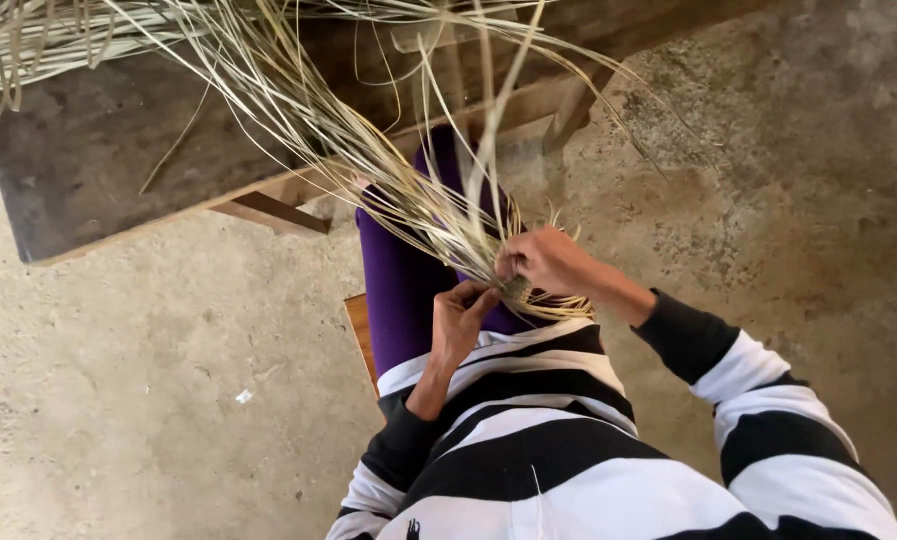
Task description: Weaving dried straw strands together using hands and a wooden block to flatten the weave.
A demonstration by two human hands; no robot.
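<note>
A bundle of pale dry straw strands (368, 150) fans from the wooden bench (88, 160), gathering into a small woven knot (515, 290).

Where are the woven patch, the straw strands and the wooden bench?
Woven patch (516, 290), head view: its small plaited middle, between the hands.
Straw strands (353, 140), head view: the bundle's middle, fanning upward.
Wooden bench (88, 160), head view: its dark flat top.

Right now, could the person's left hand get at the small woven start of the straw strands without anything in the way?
Probably yes. The left hand is already at the woven start, fingertips beside it, with the right hand pinching it from the other side. Only loose straw strands fan upward, away from the approach.
</note>
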